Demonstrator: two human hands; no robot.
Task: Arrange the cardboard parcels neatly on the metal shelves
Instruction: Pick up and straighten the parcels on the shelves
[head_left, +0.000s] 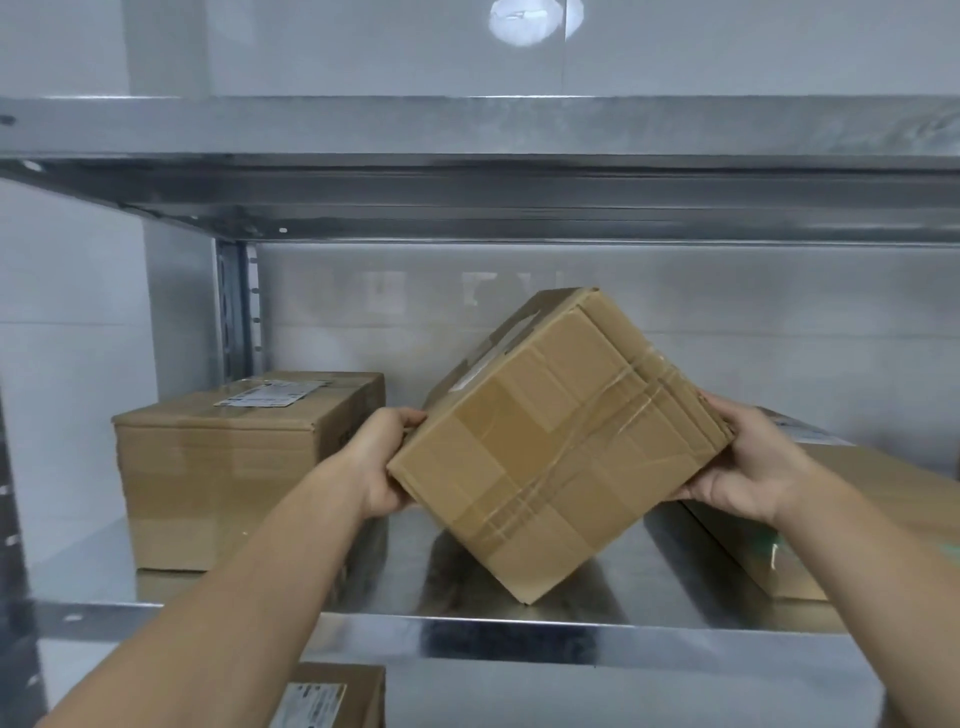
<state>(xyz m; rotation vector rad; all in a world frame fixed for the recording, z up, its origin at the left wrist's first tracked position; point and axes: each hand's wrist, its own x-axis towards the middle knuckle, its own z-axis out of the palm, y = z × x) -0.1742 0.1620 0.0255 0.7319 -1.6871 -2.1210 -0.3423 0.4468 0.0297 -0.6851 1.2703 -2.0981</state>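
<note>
A taped cardboard parcel (558, 441) is tilted on one lower corner over the middle of the metal shelf (519, 631). My left hand (382, 462) grips its left corner, thumb on top. My right hand (748, 462) grips its right corner. A larger parcel with a white label (234, 467) stands on the shelf at the left. Another parcel (857, 519) lies at the right, partly behind my right arm.
The upper shelf (467, 171) hangs close above the tilted parcel. A perforated upright post (239, 306) stands at the back left. A labelled parcel (332, 696) sits on the shelf below. White tiled wall lies behind.
</note>
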